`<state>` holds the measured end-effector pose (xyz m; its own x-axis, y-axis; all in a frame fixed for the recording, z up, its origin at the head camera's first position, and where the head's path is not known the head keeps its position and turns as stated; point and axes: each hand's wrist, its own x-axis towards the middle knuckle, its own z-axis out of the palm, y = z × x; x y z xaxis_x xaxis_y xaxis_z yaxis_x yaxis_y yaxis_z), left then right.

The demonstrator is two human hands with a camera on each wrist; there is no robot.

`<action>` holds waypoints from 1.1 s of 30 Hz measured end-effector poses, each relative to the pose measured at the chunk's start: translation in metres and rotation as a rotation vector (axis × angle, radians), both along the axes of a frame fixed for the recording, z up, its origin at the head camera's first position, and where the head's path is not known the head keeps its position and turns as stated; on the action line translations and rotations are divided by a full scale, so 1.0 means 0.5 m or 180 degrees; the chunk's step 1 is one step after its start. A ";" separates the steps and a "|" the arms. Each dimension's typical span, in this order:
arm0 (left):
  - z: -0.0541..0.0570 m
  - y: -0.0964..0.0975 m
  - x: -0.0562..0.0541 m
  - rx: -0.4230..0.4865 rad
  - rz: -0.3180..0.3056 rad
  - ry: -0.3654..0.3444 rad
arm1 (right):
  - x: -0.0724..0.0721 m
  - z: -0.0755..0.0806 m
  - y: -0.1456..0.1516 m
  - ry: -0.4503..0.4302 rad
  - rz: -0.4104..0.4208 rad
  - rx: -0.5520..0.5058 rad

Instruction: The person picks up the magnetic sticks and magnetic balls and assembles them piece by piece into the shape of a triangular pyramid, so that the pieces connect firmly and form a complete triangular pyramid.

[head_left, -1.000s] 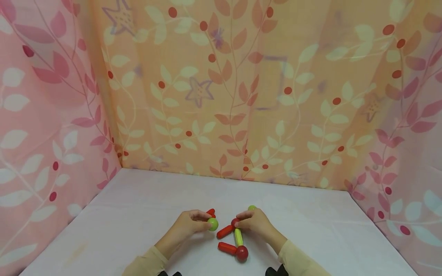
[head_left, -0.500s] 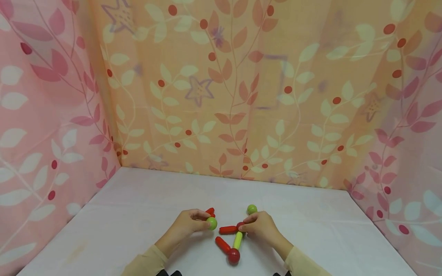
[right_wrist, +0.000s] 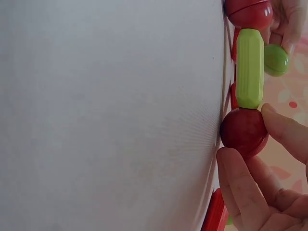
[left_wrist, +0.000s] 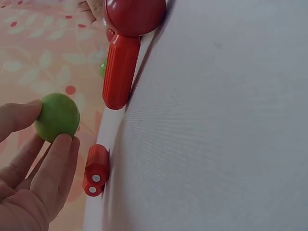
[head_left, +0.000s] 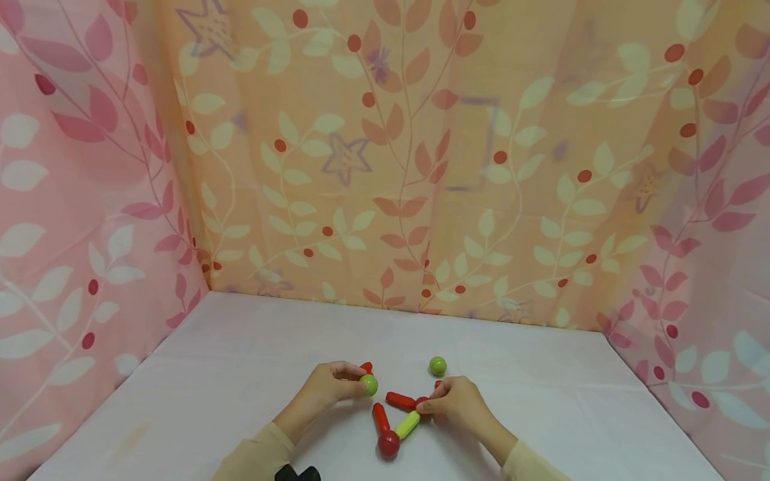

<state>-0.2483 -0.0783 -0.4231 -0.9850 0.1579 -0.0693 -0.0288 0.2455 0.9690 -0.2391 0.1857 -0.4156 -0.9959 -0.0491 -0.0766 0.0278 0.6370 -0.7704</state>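
Observation:
Between thumb and fingertips, my left hand (head_left: 333,386) pinches a green ball (head_left: 369,385), raised off the table in the left wrist view. My right hand (head_left: 462,406) pinches a dark red ball (right_wrist: 244,132) of a joined piece lying on the table. From that ball a lime-green rod (head_left: 408,425) runs to a second red ball (head_left: 388,443) nearer the person. A red rod (head_left: 380,419) sticks out from the second ball. Another red rod (head_left: 400,401) points left from the pinched ball, whose join my fingers partly hide.
Two loose red rods (left_wrist: 97,163) with round metal-looking ends lie just beyond the left hand. Another green ball (head_left: 438,365) sits behind the right hand, near a partly hidden red rod (right_wrist: 215,211). Patterned cloth walls (head_left: 385,167) enclose the white table (head_left: 271,334).
My right hand has moved slightly right and toward the person, turning the joined piece so its near red ball swings left. The left hand keeps the green ball almost in place.

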 end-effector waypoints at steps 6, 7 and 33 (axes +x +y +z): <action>0.000 0.005 -0.008 0.0067 0.0008 0.0076 | 0.012 0.007 0.004 -0.0179 -0.0047 0.0150; 0.000 0.006 -0.009 0.0074 0.0017 0.0080 | 0.014 0.008 0.004 -0.0213 -0.0044 0.0174; 0.006 0.019 -0.007 0.0095 0.0011 0.0022 | 0.009 -0.002 0.045 -0.0422 0.0576 -0.0513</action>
<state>-0.2518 -0.0689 -0.4203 -0.9860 0.1563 -0.0579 -0.0230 0.2165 0.9760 -0.2346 0.2080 -0.4167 -0.9516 -0.2474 -0.1826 0.0322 0.5103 -0.8594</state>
